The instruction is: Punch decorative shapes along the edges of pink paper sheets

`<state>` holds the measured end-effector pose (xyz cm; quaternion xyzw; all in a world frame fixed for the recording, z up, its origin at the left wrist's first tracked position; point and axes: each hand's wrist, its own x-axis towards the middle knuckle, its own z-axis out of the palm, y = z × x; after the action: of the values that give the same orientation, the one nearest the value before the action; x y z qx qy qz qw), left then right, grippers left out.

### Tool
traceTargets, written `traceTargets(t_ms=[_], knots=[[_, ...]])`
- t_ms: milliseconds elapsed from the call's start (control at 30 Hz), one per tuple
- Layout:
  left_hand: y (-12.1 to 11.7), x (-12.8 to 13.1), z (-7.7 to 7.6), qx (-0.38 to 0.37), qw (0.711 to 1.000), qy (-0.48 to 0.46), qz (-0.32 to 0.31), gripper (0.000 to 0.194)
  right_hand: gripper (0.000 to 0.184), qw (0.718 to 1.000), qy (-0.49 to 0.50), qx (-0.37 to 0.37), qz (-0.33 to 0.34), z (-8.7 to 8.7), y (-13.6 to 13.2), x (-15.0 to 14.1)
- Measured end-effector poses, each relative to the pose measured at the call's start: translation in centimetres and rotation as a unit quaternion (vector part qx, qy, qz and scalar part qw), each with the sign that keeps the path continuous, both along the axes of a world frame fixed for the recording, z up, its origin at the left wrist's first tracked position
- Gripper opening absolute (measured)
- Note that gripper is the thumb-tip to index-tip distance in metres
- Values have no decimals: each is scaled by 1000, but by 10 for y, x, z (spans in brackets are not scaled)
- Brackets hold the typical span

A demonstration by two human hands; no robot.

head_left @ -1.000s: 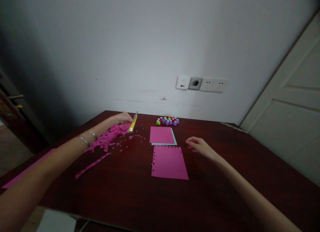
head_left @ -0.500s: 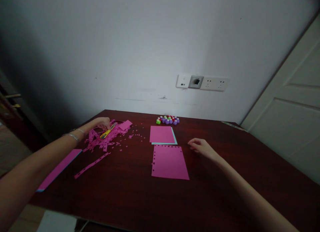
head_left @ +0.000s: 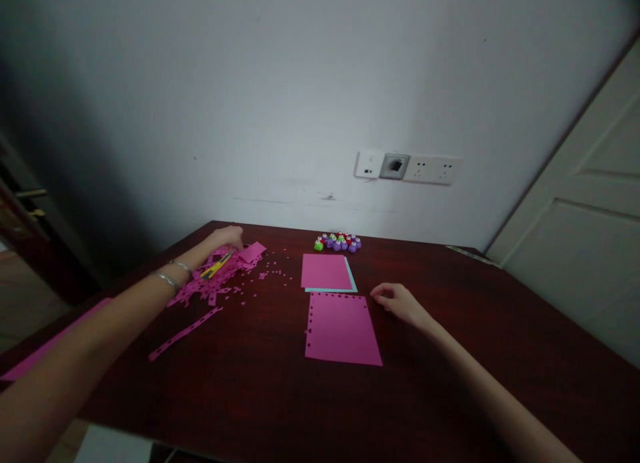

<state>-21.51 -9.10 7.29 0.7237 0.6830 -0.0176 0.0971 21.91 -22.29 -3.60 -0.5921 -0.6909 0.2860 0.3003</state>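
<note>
My left hand (head_left: 228,238) reaches to the far left of the dark wooden table (head_left: 260,396), over a pile of pink paper scraps (head_left: 213,283). Its fingers look stretched out and hold nothing. A yellow craft knife (head_left: 216,265) lies on the scraps just below that hand. My right hand (head_left: 396,300) rests on the table, fingers loosely curled and empty, touching the right edge of a pink sheet (head_left: 341,328) with punched holes along its left and top edges.
A second pink sheet on a light blue one (head_left: 326,272) lies behind the punched sheet. Several small coloured punches (head_left: 338,242) stand near the wall. A long pink strip (head_left: 185,333) and another pink sheet (head_left: 47,346) lie at the left. A white door (head_left: 590,250) is at the right.
My left hand carried the yellow knife from the table's back edge to the scrap pile, left it there and moved off to the right. My right hand slid nearer the punched sheet.
</note>
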Motion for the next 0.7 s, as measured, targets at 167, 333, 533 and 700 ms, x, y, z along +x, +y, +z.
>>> traceTargets(t_ms=[167,333,533,700], knots=[[-18,75,-22,-86,974,-96,-184,22,16,999,-30,31,27,2,4,-20],[-66,137,-57,-24,946,-101,-308,21,21,996,-61,50,31,0,5,-28],[-81,155,-74,-5,959,-31,-281,34,26,994,-79,56,45,-1,2,-26],[-64,151,-84,-44,938,-141,-313,16,26,994,-82,53,42,-7,3,-26]])
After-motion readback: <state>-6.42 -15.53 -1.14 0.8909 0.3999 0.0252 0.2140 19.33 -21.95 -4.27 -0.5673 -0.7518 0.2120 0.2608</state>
